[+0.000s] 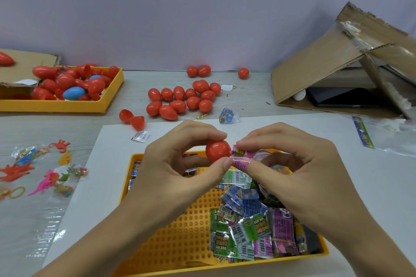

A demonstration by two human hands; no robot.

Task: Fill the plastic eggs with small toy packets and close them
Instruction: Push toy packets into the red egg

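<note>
Head view: left hand (177,164) grips red egg half (218,150); right hand (292,164) pinches pink packet (242,158) (touching egg).

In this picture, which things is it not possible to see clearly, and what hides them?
Head view, the only one:
- Red egg half: its open side faces the pink packet; the left hand and right hand cover it.
- Packet print: too small and crumpled to read.
- Near yellow tray: front rim cut by the bottom edge.
- Dark flat object: partly under the cardboard box.
- Far yellow tray: cut by the left edge.
</note>
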